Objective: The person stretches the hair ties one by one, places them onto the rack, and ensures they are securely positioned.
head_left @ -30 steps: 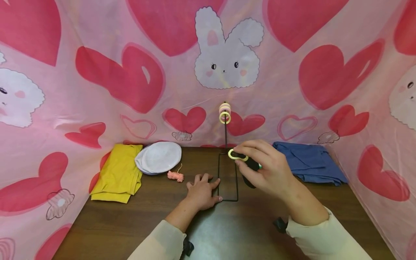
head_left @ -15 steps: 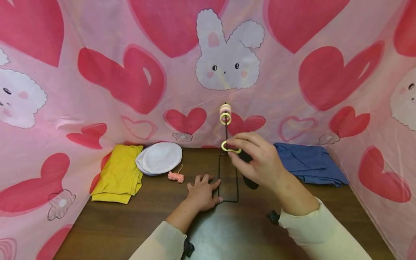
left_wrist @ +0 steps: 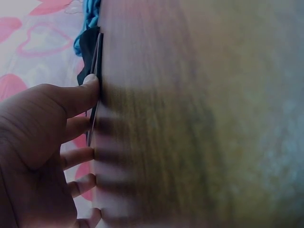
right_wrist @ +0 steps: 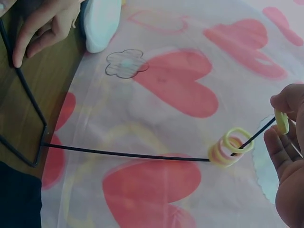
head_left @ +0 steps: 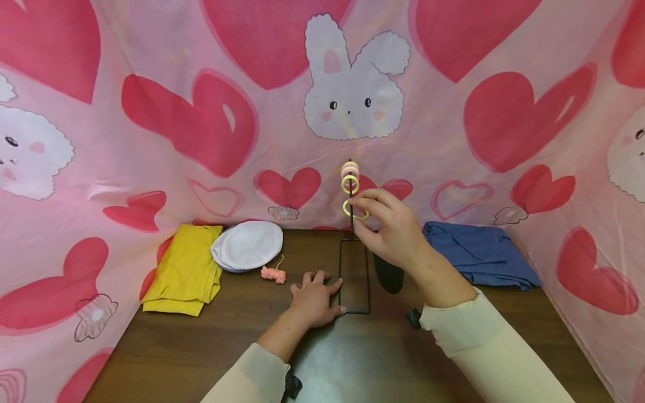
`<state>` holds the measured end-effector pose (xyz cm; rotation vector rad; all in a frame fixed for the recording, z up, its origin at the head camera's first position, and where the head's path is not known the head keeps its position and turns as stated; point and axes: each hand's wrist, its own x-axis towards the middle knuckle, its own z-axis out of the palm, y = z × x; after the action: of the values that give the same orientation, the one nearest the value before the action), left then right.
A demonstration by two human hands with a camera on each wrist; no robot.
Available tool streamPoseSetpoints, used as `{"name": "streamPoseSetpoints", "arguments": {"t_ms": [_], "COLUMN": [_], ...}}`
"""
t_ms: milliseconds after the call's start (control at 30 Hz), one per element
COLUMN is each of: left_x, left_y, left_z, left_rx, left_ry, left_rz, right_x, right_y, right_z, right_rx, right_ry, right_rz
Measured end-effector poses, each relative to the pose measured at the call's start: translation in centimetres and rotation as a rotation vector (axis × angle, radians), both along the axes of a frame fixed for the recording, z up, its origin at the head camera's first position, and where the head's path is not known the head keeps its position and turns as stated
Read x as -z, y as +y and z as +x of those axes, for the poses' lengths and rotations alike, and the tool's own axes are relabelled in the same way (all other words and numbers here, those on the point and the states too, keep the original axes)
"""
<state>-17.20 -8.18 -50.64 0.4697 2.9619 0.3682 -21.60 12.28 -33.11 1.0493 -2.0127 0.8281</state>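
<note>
Right hand holds yellow ring at wire stand, left hand flat on table.
One table (head_left: 201, 347); three cloths: yellow (head_left: 183, 267), blue (head_left: 478, 252), white (head_left: 247, 244). One wire stand (head_left: 354, 274), few rings stacked up top (head_left: 349, 175), exact count unclear. Right hand (head_left: 390, 226) raised, pinching one yellow ring (head_left: 354, 211) beside the rod. Left hand (head_left: 314, 296) fingers spread straight, pressing the stand's base. No readable writing.

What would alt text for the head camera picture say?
A right hand pinches a yellow ring beside a thin black rod that already carries rings near its top. The left hand rests flat on the table, touching the rod's wire base.
</note>
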Motion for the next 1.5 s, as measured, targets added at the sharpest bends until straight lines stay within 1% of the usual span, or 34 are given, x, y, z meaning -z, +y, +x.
{"name": "streamPoseSetpoints", "arguments": {"t_ms": [133,267,500,800,967,1100,1167,1267,1400,1500], "left_x": [0.0,-0.1,-0.4,-0.4,-0.4,-0.5,-0.5,-0.5,-0.4,-0.3], "left_y": [0.0,0.2,0.3,0.2,0.2,0.2,0.2,0.1,-0.1,-0.4], "left_z": [0.0,0.0,0.2,0.1,0.1,0.1,0.1,0.1,0.1,0.2], "left_rx": [-0.002,0.001,0.005,0.004,0.004,0.009,0.011,0.008,0.006,0.009], "left_ry": [-0.001,-0.009,-0.025,-0.021,-0.022,-0.025,-0.023,-0.022,-0.021,-0.019], "left_rz": [-0.002,-0.006,-0.013,-0.012,-0.01,-0.004,-0.001,0.001,0.005,0.017], "right_x": [0.0,0.0,0.2,0.1,0.1,0.3,0.5,1.1,2.7,4.4], "right_y": [-0.3,-0.3,-0.2,-0.1,0.0,0.4,0.8,1.7,3.2,4.7], "right_z": [-1.1,-2.2,-3.9,-5.0,-5.2,-4.7,-4.1,-2.6,-0.3,1.3], "right_rx": [0.048,0.089,0.13,0.162,0.171,0.168,0.164,0.169,0.18,0.198], "right_ry": [-0.013,-0.007,-0.021,-0.064,-0.071,-0.064,-0.061,-0.07,-0.112,-0.132], "right_rz": [0.039,0.066,0.053,0.044,0.048,0.025,0.017,0.015,0.008,-0.008]}}
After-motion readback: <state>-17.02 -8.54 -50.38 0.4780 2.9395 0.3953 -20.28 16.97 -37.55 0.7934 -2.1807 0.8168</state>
